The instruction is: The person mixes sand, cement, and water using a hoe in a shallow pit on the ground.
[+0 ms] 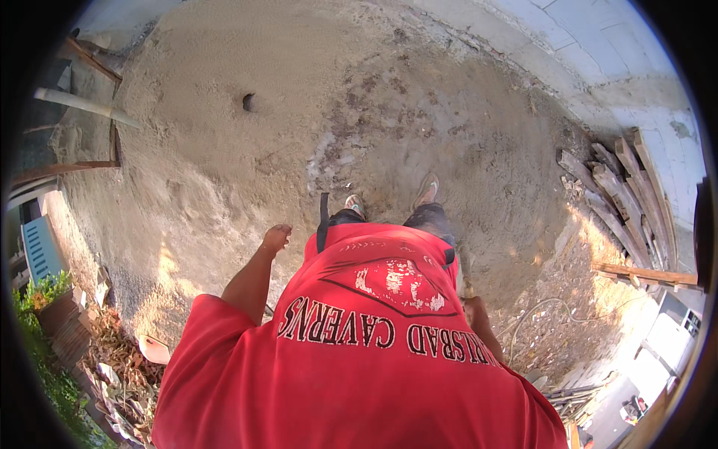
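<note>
My left hand point(277, 237) hangs out to the left of my red shirt point(374, 314), above the sandy ground point(217, 157). Its fingers look loosely curled, and nothing shows in them. On the other side, my right hand point(471, 304) hangs low beside the shirt, which partly covers it. Its fingers are hidden. A narrow pale strip point(460, 278) runs just ahead of it; I cannot tell what it is or whether the hand touches it. A black strap point(323, 223) sticks out at the shirt's front left. My feet stand on the ground in sandals.
A small hole point(248, 102) opens in the ground ahead. Weathered boards point(628, 198) are piled at the right by a pale block wall point(628, 60). A pale pole point(86, 105) juts in at the far left. Dry leaves point(112, 359) and green plants point(41, 359) lie lower left.
</note>
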The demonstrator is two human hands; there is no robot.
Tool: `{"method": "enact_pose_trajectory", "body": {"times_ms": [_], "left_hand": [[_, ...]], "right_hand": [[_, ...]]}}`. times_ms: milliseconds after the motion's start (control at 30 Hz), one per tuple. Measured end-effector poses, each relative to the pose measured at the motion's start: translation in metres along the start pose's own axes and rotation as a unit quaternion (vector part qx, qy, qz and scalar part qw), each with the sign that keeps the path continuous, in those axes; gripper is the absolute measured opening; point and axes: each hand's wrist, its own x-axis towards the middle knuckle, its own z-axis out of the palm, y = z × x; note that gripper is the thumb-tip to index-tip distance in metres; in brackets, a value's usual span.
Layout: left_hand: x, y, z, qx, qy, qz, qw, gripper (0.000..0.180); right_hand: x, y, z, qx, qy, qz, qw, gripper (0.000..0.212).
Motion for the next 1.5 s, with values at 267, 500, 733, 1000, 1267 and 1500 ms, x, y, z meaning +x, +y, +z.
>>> {"method": "enact_pose_trajectory", "body": {"times_ms": [267,500,733,1000,1267,1500], "left_hand": [[-0.012,-0.104,-0.081,0.470,-0.147,0.252,0.833,0.040],[0.091,0.113,-0.101,0.586,-0.014,0.285,0.759,0.029],[0.067,0.367,0.069,0.087,-0.020,0.270,0.959,0.048],[-0.038,0.304,0.248,0.039,-0.292,0.217,0.931,0.038],[0.007,0.255,0.366,-0.012,-0.425,-0.135,0.895,0.050],[0.161,0.246,0.346,-0.323,-0.400,-0.233,0.825,0.025]], "right_hand": [[-0.008,-0.091,0.015,-0.091,-0.111,-0.106,0.984,0.040],[-0.044,-0.038,0.045,-0.099,-0.013,-0.127,0.987,0.049],[-0.069,-0.004,0.006,-0.174,0.066,-0.055,0.981,0.049],[0.079,-0.205,-0.055,0.044,-0.062,-0.239,0.968,0.024],[0.178,-0.509,0.033,-0.001,-0.043,-0.217,0.975,0.044],[0.217,-0.614,0.169,-0.066,0.178,-0.192,0.963,0.049]]}}
